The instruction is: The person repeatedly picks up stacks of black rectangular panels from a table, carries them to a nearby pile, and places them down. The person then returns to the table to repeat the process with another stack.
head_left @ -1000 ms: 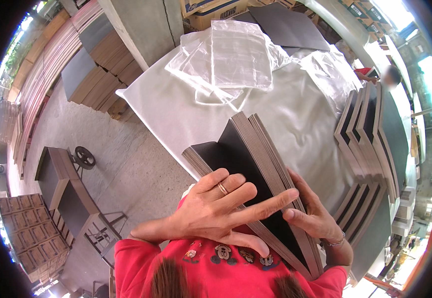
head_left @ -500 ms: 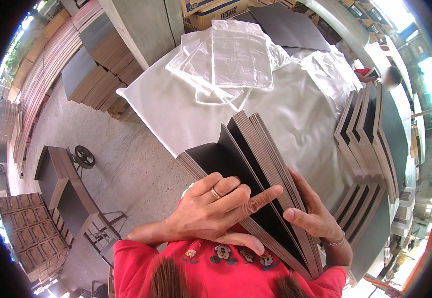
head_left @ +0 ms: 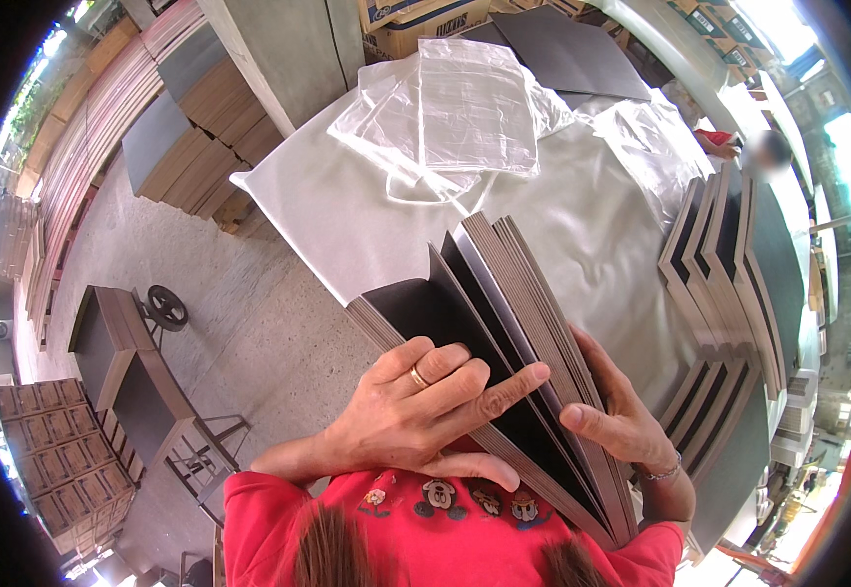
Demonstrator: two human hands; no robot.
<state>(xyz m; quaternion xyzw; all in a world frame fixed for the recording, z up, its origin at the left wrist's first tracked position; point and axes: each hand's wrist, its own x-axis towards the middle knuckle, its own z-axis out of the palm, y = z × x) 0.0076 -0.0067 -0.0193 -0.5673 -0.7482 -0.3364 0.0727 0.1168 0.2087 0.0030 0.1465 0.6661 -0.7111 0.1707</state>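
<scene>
A thick stack of dark boards (head_left: 533, 303) with grey-brown edges stands tilted against my body, fanned apart in the middle so black faces show. My right hand (head_left: 621, 411) grips the right part of the stack, thumb on the near edges and fingers round the outer side. Over the left part lies my left hand (head_left: 435, 401), a ring on one finger. Its index finger reaches across the gap to the edges of the boards, its thumb is stretched out, and the other fingers are bent. Nothing shows clasped in it.
A white-covered table (head_left: 582, 215) lies ahead, with clear plastic bags (head_left: 474, 108) on it. Folded board stacks (head_left: 719, 264) stand at the right. At the left are a trolley carrying boards (head_left: 122, 342), bundled stacks (head_left: 190, 147) and a concrete pillar (head_left: 288, 59). Another person (head_left: 719, 142) is at the far right.
The fanned boards have shifted slightly, and a lighter grey face now shows beside the gap. My left hand has moved a little left. My right hand keeps its grip.
</scene>
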